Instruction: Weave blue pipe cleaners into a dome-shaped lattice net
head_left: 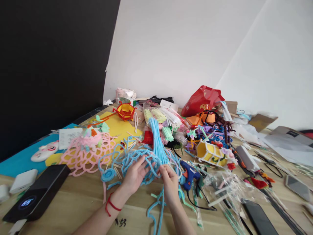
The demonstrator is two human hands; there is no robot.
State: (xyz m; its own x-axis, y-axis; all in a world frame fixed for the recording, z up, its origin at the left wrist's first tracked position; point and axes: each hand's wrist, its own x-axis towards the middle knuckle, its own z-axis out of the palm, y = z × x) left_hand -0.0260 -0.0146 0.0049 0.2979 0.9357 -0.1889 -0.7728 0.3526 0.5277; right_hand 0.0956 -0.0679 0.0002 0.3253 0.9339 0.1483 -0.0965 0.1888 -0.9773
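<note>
Blue lattice between two hands on a crowded tabletop

A lattice of fuzzy blue stems [137, 160] lies at the middle of the wooden tabletop [90, 199], directly in front of the person, with both hands at its near right side. The left hand [135, 174], a red cord [112, 205] around its wrist, is turned partly palm up against the lattice; its fingers are loosely curled, and whether they grip a strand cannot be told. The right hand [168, 179] has thumb and fingertips pinched together on a blue strand at the lattice's right edge. Loose blue stems [161, 209] trail below, toward the near edge.

Just beyond the hands, a thick bundle of straight blue stems [157, 140] leans away toward bagged stems in pale yellow, white and green. A blue coil [108, 175] sits left of the lattice; farther left spreads a pink net [80, 156], near a dark power bank [36, 192] whose display is lit. Behind stands a red-and-yellow six-sided piece [125, 111].

To the right of the right hand lies a blue glue gun [189, 174], its black cable curling toward clear plastic wrapping [227, 182]. A yellow-and-white piece [210, 153] rests beyond it, and a red bag [201, 101] slumps near the wall.
</note>
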